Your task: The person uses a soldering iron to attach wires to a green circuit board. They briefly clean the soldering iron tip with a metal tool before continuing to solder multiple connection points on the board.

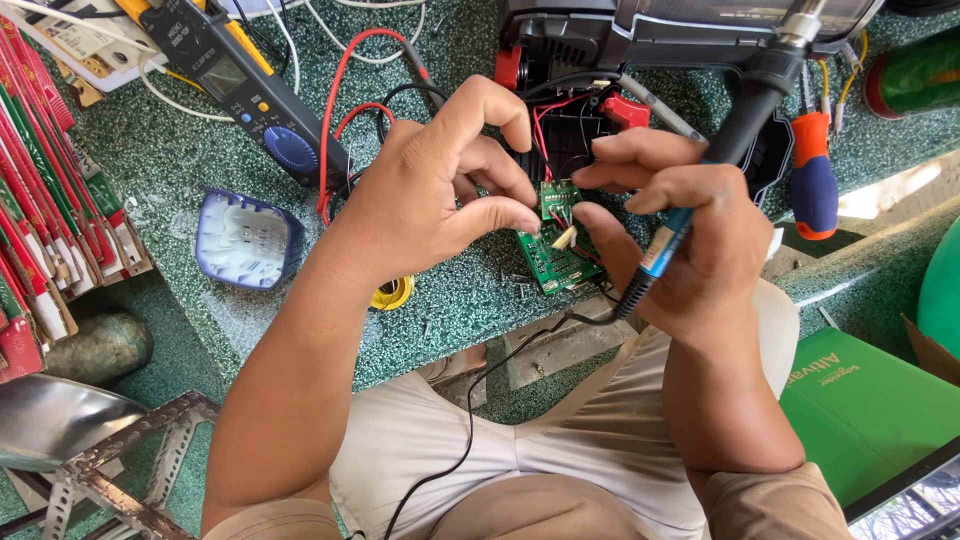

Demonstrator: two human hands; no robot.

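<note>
head view: the green speckled counter point(450, 310) ends in a front edge that runs across the middle of the frame, just below the hands, with the person's lap under it. little open room shows around the work: a black and red power tool body point(640, 40) closes off the top centre, a clamp meter point(245, 85) with red and black leads lies at upper left, a blue and white plastic housing point(245, 240) sits left of centre, and an orange and blue screwdriver point(815, 175) lies at the right. the freest patch of counter is the bare strip between the blue housing and the left wrist.

a small green circuit board point(553, 250) lies at the centre of the frame, near the counter's front edge, with thin red wires running up to the tool body. the left hand point(430, 200) is curled above it, thumb and fingers pinched on a small pale part at the board's surface. the right hand point(680, 235) is clenched around a blue-handled soldering iron point(665, 245), whose black cord drops down across the lap; its tip is hidden behind the fingers, just beside the board.

at the far left edge stand red and green packets in a rack; a green box lies at lower right.
</note>
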